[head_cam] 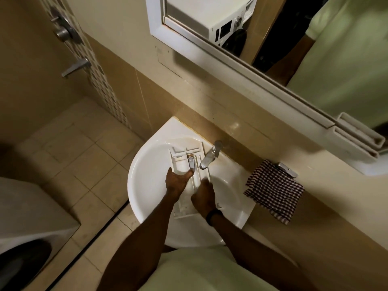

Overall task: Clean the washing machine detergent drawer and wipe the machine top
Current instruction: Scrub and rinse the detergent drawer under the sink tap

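Observation:
The white detergent drawer [190, 162] lies lengthwise across the white wash basin [147, 175], its far end under the chrome tap [210, 156]. My left hand [177, 180] grips the drawer's left side, thumb lying across a compartment beside a grey insert. My right hand [203, 196] is curled on the drawer's right part; whether it holds anything besides the drawer I cannot tell. A corner of the washing machine [31, 219] shows at the lower left.
A checked cloth [273, 191] hangs from a metal holder to the right of the basin. A white-framed mirror [241, 59] hangs above and reflects the washing machine. Tiled floor lies to the left, with shower fittings [63, 32] on the far wall.

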Demonstrator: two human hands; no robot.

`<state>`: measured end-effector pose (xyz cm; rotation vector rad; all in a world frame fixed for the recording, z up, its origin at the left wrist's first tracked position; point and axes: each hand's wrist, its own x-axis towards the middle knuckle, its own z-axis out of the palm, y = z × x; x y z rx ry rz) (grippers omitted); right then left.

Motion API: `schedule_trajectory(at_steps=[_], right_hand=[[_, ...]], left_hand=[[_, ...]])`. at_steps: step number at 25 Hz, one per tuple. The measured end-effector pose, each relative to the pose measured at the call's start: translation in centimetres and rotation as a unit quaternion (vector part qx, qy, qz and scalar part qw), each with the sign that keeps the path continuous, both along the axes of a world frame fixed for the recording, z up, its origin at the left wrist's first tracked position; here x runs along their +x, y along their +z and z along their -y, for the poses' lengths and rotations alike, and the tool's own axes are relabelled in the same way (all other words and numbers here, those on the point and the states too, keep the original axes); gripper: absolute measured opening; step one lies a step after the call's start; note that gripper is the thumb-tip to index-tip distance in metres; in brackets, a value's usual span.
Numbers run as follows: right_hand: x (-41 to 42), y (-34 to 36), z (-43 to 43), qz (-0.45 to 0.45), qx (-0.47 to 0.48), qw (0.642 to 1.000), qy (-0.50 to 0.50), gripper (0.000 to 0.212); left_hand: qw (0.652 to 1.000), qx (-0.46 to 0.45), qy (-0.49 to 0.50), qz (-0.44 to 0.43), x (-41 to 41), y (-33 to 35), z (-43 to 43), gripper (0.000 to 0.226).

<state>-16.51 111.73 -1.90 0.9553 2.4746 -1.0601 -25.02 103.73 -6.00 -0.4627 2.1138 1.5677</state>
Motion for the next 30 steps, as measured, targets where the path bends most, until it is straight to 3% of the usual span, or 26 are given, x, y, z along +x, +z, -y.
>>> schedule_trajectory(at_steps=[2,7,10,12,17,22,27,30], right_hand=[[-2.1,0.5,0.3,-0.050,0.006,0.998,-0.023,0.065],[3.1,-0.8,0.2,0.013,0.047,0.996,0.075,0.058],[0.3,0.0,-2.4,-0.059,0.079,0.993,0.060,0.023],[-1.1,0.8,-4.5,-0.106,0.094,0.990,0.016,0.008],[-1.3,0.3,-8.1,-0.090,-0.011,0.996,-0.022,0.033],[-4.1,-0.6,-8.3,-0.093,-0.062,0.992,-0.059,0.034],[1.2,-0.7,-8.0,0.079,-0.016,0.994,0.072,0.034],[-2.9,-0.3,-8.4,-0.033,-0.029,0.998,0.037,0.030]], left_hand=[[1.000,-0.003,0.003,-0.001,0.1,-0.3,0.1,0.081],[1.000,0.002,0.005,0.011,0.3,0.4,0.0,0.081],[1.000,-0.015,0.014,0.021,0.3,-0.6,0.0,0.103],[0.999,-0.017,0.016,0.028,0.4,-1.5,0.1,0.101],[1.000,-0.008,0.004,0.011,0.5,-0.6,0.1,0.094],[1.000,-0.007,0.013,0.012,0.6,-0.1,0.0,0.093],[1.000,-0.017,0.008,0.016,0.7,0.3,0.0,0.091],[1.000,-0.018,0.001,0.011,0.5,0.3,0.1,0.094]])
